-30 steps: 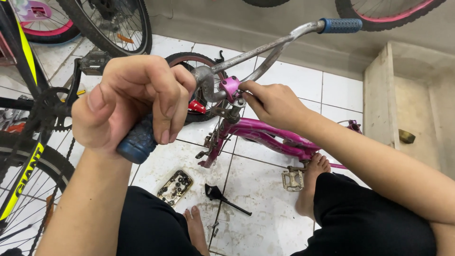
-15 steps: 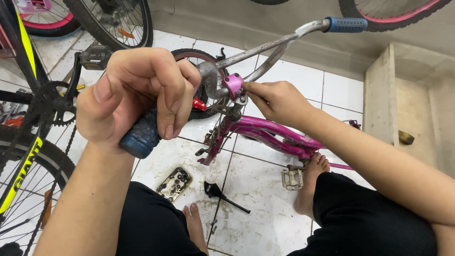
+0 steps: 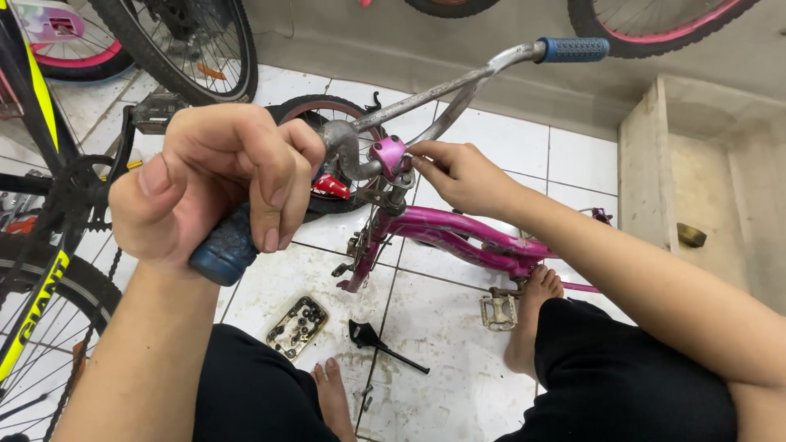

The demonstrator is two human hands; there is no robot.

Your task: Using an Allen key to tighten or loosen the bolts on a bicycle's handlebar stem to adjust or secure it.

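Firmly: left hand [image 3: 209,184] grips blue grip [image 3: 225,250]; right hand [image 3: 463,176] at pink stem [image 3: 387,154].

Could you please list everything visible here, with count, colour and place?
small bicycle: one, pink frame, centre, on the tiled floor
handlebar: one, grey metal, above the frame
handlebar grips: two, blue, one far end, one in the left hand
stem clamp: one, pink, centre
pedal: one, metal, by the right foot
parts tray: one, holding small dark parts, on the floor
kickstand: one, black, on the floor
larger bicycle: one, black and yellow, left edge
left hand: gripping the near grip
right hand: fingertips at the stem clamp
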